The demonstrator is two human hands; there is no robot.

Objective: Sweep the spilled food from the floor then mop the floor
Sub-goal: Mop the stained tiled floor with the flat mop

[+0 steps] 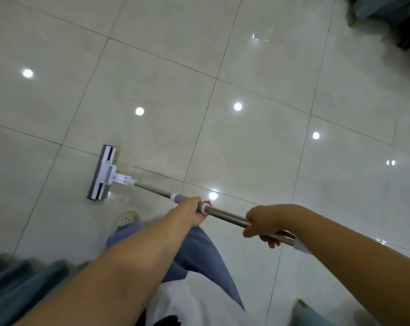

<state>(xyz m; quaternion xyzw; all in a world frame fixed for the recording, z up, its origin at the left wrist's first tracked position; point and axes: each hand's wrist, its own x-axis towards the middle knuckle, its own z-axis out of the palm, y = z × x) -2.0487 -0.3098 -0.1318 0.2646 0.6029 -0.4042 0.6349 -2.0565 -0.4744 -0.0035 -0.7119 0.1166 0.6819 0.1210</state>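
The mopping step is in hand, judging by the tool. A flat mop [152, 188] stretches across the glossy tiled floor [246, 67], and no broom, dustpan or spilled food shows anywhere in view, so the sweeping looks done. The mop head [102, 172], white with a grey pad, sits flat on the tiles at the left, across a grout line and just ahead of the person's pale shoe [126, 218]. The metal pole runs from the head rightward and back toward the person.

Both hands are clamped on that pole. The left hand [194, 211] wraps it at the grey collar, on the side nearer the head. The right hand [264, 225] curls round the bare steel higher up, fingers underneath, close to the white top grip. The 2 hands sit apart along the shaft.

The tiles reflect ceiling lights as bright spots, so I cannot tell which patches are already wet.

The next move calls for a straight stroke with the pad flat on the floor, the left hand steering and the right hand driving. The pass should overlap the tile beside it and stay clear of the shoe. The dark furniture [387, 24] at the far corner is well apart and no obstacle for now.
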